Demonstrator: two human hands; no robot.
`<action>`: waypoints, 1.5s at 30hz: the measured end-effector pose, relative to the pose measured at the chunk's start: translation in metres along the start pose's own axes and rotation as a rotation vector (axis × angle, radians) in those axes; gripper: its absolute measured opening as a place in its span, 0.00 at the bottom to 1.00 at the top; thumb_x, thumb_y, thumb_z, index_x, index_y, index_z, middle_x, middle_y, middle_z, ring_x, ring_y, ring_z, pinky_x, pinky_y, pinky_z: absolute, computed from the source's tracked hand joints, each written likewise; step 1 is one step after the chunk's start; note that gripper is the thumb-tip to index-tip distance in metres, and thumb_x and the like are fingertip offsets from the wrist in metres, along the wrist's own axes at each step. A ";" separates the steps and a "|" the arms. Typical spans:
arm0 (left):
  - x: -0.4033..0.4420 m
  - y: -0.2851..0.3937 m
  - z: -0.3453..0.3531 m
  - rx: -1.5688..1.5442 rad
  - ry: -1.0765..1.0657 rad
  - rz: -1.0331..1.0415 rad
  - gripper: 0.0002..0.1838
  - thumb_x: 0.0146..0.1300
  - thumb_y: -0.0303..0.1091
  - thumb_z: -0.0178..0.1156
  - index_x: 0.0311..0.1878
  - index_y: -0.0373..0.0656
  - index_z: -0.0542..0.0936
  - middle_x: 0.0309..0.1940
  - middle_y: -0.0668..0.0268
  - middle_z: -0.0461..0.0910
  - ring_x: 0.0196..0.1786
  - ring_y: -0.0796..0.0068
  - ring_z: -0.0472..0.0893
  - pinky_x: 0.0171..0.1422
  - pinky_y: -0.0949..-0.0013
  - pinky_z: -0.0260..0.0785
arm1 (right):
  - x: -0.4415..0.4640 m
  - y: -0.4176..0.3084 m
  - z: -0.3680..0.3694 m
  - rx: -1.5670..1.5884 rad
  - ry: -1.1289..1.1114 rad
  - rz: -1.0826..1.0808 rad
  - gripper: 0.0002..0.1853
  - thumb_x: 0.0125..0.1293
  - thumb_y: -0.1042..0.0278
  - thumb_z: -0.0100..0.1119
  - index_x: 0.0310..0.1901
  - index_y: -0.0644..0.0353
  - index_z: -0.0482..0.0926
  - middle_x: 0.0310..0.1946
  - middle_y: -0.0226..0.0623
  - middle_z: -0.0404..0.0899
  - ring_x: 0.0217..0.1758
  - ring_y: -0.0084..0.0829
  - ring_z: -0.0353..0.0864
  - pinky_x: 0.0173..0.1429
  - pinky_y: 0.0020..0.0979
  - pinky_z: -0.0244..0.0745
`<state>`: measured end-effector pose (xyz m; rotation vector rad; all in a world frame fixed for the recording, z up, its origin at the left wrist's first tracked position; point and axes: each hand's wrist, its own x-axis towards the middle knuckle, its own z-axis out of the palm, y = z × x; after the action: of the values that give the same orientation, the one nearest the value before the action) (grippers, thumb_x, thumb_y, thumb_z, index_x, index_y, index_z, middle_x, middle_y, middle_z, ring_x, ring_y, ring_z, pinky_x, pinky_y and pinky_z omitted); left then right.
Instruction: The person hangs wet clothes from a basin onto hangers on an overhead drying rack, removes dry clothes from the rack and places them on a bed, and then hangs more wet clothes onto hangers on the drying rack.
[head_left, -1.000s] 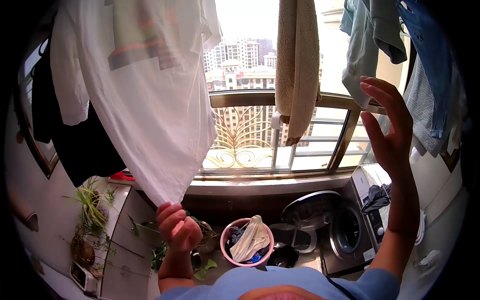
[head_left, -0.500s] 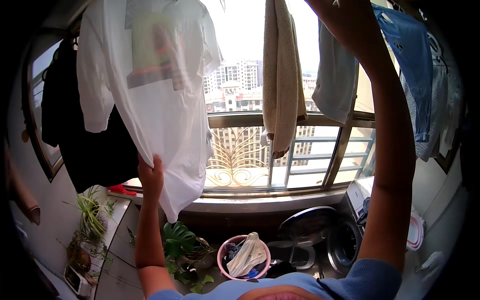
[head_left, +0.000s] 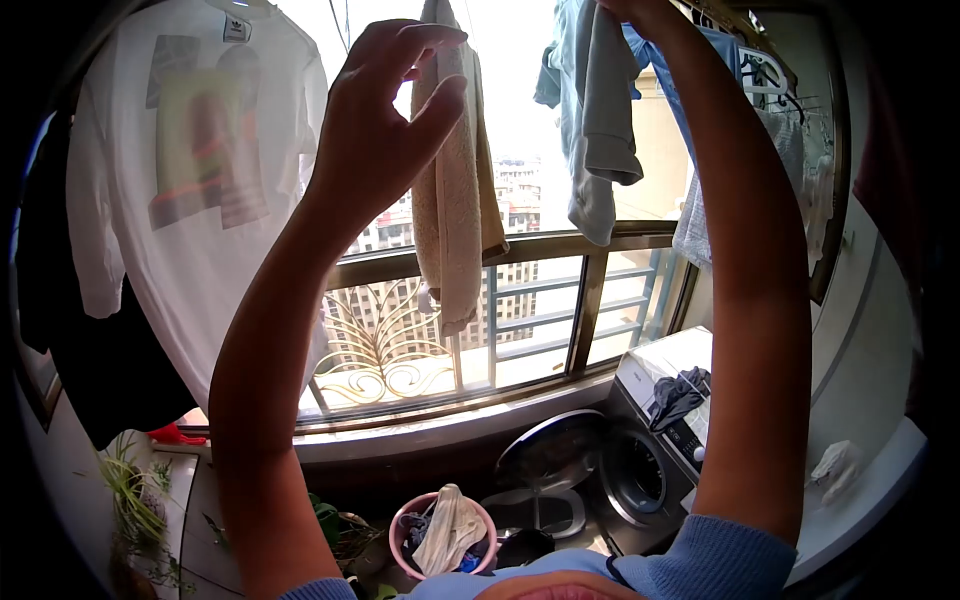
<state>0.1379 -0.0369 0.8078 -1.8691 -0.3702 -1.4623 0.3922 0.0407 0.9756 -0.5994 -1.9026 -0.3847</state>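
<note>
My left hand (head_left: pixel 395 115) is raised in front of the window, thumb and fingers apart and nothing between them. Just behind its fingertips hangs a beige towel (head_left: pixel 455 200); whether they touch I cannot tell. To its left a white long-sleeved shirt (head_left: pixel 190 260) with a printed front hangs free. At the top edge, my right hand (head_left: pixel 632 8) is mostly cut off and its fingers do not show. It is nearest to a grey garment (head_left: pixel 612 110), which hangs beside a light blue one (head_left: pixel 575 100).
Black clothing (head_left: pixel 120 360) hangs at left, blue trousers (head_left: pixel 700 75) at right. Below are a pink basin (head_left: pixel 398 550) of laundry and an open front-loading washing machine (head_left: pixel 640 480) with dark cloth (head_left: pixel 680 397) on top. A spider plant (head_left: pixel 130 500) stands at lower left.
My left hand has let go of the white shirt's lower part and risen toward the towel. The view has turned right, and the grey garment now hangs closer beside the light blue one.
</note>
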 end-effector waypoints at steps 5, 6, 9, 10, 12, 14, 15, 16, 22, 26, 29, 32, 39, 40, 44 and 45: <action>0.035 0.019 0.057 -0.301 -0.020 -0.085 0.18 0.62 0.37 0.58 0.54 0.43 0.75 0.49 0.56 0.75 0.50 0.63 0.78 0.57 0.63 0.71 | -0.024 0.008 0.010 -0.268 0.117 0.299 0.20 0.52 0.71 0.51 0.48 0.65 0.78 0.44 0.51 0.80 0.46 0.45 0.81 0.49 0.36 0.76; 0.035 0.012 0.071 -0.286 0.037 -0.010 0.18 0.59 0.35 0.60 0.52 0.43 0.76 0.48 0.54 0.76 0.49 0.60 0.80 0.54 0.62 0.76 | -0.030 0.027 0.011 -0.230 0.216 0.148 0.20 0.53 0.72 0.51 0.48 0.66 0.78 0.43 0.52 0.81 0.48 0.44 0.81 0.50 0.36 0.76; 0.041 0.004 0.092 -0.314 -0.019 -0.100 0.20 0.59 0.37 0.61 0.53 0.43 0.75 0.50 0.52 0.75 0.51 0.60 0.80 0.53 0.62 0.75 | -0.029 0.067 0.003 -0.128 0.307 -0.024 0.16 0.56 0.70 0.54 0.46 0.66 0.80 0.42 0.51 0.81 0.45 0.42 0.82 0.50 0.35 0.75; 0.043 -0.001 0.102 -0.328 -0.036 -0.127 0.20 0.59 0.39 0.61 0.54 0.43 0.75 0.50 0.52 0.75 0.51 0.59 0.80 0.53 0.61 0.74 | -0.031 0.067 -0.002 -0.106 0.325 0.032 0.16 0.56 0.70 0.55 0.45 0.66 0.80 0.41 0.51 0.82 0.45 0.41 0.82 0.50 0.35 0.75; 0.047 -0.008 0.123 -0.359 -0.029 -0.176 0.21 0.59 0.41 0.61 0.54 0.44 0.75 0.50 0.52 0.75 0.51 0.59 0.80 0.53 0.61 0.73 | -0.034 0.074 -0.007 -0.114 0.349 0.084 0.14 0.57 0.70 0.56 0.44 0.66 0.81 0.40 0.50 0.82 0.44 0.40 0.82 0.50 0.34 0.75; 0.054 -0.017 0.141 -0.340 -0.008 -0.186 0.22 0.59 0.43 0.61 0.55 0.45 0.75 0.51 0.53 0.75 0.51 0.59 0.79 0.53 0.60 0.72 | -0.031 0.082 -0.010 -0.175 0.361 0.067 0.13 0.58 0.69 0.57 0.43 0.66 0.81 0.38 0.50 0.82 0.42 0.39 0.82 0.49 0.33 0.75; 0.059 -0.021 0.146 -0.306 0.009 -0.173 0.23 0.59 0.44 0.60 0.55 0.45 0.75 0.51 0.53 0.75 0.51 0.59 0.79 0.54 0.60 0.72 | -0.031 0.080 -0.009 -0.141 0.317 0.080 0.12 0.58 0.69 0.56 0.41 0.66 0.81 0.36 0.49 0.82 0.39 0.39 0.83 0.46 0.33 0.75; 0.062 -0.023 0.151 -0.271 0.026 -0.159 0.23 0.59 0.45 0.60 0.55 0.46 0.74 0.51 0.53 0.75 0.51 0.59 0.79 0.54 0.60 0.72 | -0.029 0.078 -0.007 -0.107 0.274 0.091 0.11 0.58 0.69 0.56 0.39 0.66 0.81 0.34 0.49 0.82 0.37 0.39 0.83 0.44 0.34 0.75; 0.080 -0.033 0.166 -0.569 0.027 -0.360 0.20 0.69 0.43 0.49 0.58 0.41 0.72 0.48 0.60 0.76 0.49 0.71 0.74 0.54 0.68 0.66 | -0.046 0.082 0.036 -0.726 0.359 -0.051 0.11 0.56 0.64 0.58 0.34 0.63 0.81 0.26 0.47 0.80 0.30 0.47 0.80 0.39 0.41 0.75; 0.083 -0.060 0.182 -0.487 0.064 -0.217 0.20 0.69 0.42 0.50 0.58 0.40 0.71 0.48 0.60 0.76 0.47 0.71 0.75 0.53 0.68 0.67 | -0.102 0.051 0.066 -1.072 0.312 -0.383 0.08 0.53 0.70 0.55 0.35 0.61 0.75 0.27 0.40 0.80 0.28 0.36 0.83 0.30 0.33 0.79; 0.078 -0.066 0.195 -0.479 0.017 -0.313 0.18 0.67 0.38 0.51 0.55 0.38 0.73 0.47 0.58 0.77 0.47 0.68 0.77 0.53 0.67 0.69 | -0.122 0.062 0.083 -1.122 0.221 -0.451 0.11 0.52 0.72 0.58 0.37 0.64 0.75 0.27 0.35 0.80 0.27 0.32 0.83 0.29 0.29 0.79; 0.077 -0.057 0.200 -0.461 -0.070 -0.427 0.37 0.58 0.53 0.60 0.66 0.43 0.63 0.55 0.47 0.71 0.54 0.57 0.76 0.53 0.60 0.71 | -0.165 0.070 0.117 -1.046 0.056 -0.725 0.08 0.49 0.75 0.61 0.32 0.68 0.77 0.24 0.42 0.80 0.25 0.33 0.83 0.25 0.30 0.79; 0.025 -0.049 0.240 -0.453 -0.451 -0.566 0.54 0.42 0.33 0.74 0.71 0.46 0.52 0.58 0.47 0.66 0.53 0.54 0.75 0.51 0.63 0.74 | -0.205 0.064 0.127 -0.568 -0.175 -0.405 0.08 0.54 0.75 0.57 0.37 0.62 0.76 0.27 0.40 0.81 0.31 0.35 0.84 0.33 0.32 0.79; 0.018 -0.050 0.248 -0.378 -0.466 -0.549 0.52 0.42 0.32 0.73 0.70 0.45 0.55 0.58 0.48 0.67 0.54 0.56 0.75 0.51 0.64 0.74 | -0.201 0.062 0.120 -0.568 -0.241 -0.385 0.08 0.53 0.75 0.57 0.37 0.62 0.76 0.27 0.40 0.81 0.30 0.35 0.84 0.33 0.33 0.79; -0.007 -0.032 0.247 -0.852 -0.511 -0.735 0.37 0.60 0.37 0.62 0.71 0.49 0.57 0.66 0.51 0.62 0.65 0.54 0.67 0.64 0.61 0.66 | -0.204 0.072 0.107 -0.496 -0.282 -0.405 0.06 0.53 0.76 0.56 0.34 0.61 0.77 0.24 0.42 0.80 0.27 0.37 0.83 0.33 0.36 0.79; -0.028 -0.035 0.253 -1.147 -0.509 -0.696 0.36 0.62 0.43 0.60 0.71 0.49 0.57 0.66 0.54 0.62 0.65 0.55 0.67 0.65 0.59 0.65 | -0.207 0.075 0.102 -0.483 -0.261 -0.438 0.06 0.53 0.76 0.56 0.34 0.61 0.77 0.24 0.43 0.80 0.27 0.37 0.83 0.33 0.36 0.79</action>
<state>0.2896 0.1670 0.7706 -3.3063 -0.5050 -1.8048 0.4230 0.1078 0.7445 -0.5582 -2.2051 -1.1166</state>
